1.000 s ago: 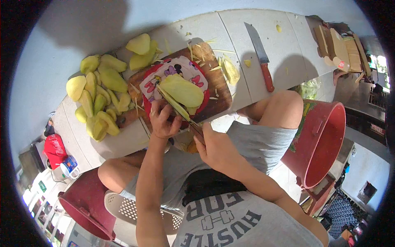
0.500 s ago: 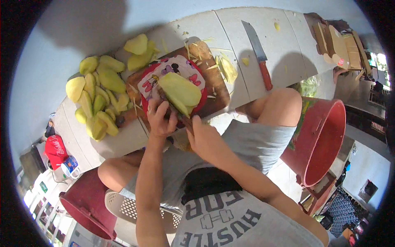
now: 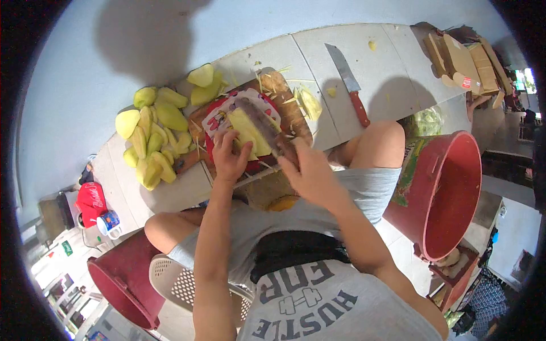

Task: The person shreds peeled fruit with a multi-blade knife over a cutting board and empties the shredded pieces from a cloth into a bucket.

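Note:
My right hand [image 3: 311, 173] is closed around the handle of a broad-bladed knife [image 3: 257, 116], whose dark blade lies along the right side of a peeled green mango [image 3: 244, 129]. At the near left end of that mango my left hand [image 3: 230, 159] grips it, thumb and fingers bent against it. Beneath the fruit is a red-edged patterned cloth [image 3: 215, 120], spread over a wooden cutting board [image 3: 297, 120]. Thin pale strips lie scattered on the board. Left of it sits a pile of peeled mango pieces [image 3: 170, 116].
Another knife [image 3: 346, 71] with a red handle lies on the white tiled counter [image 3: 307, 51] at right. Cut mango [image 3: 310, 105] rests by the board's right edge. Red tubs [image 3: 449, 193] stand on both sides. A mug [image 3: 108, 223] and cardboard boxes [image 3: 463, 62] sit farther out.
The knife has swung up from the mango's near side to lie along its right side. My right hand has moved right and the left hand shifted slightly; the view has tilted.

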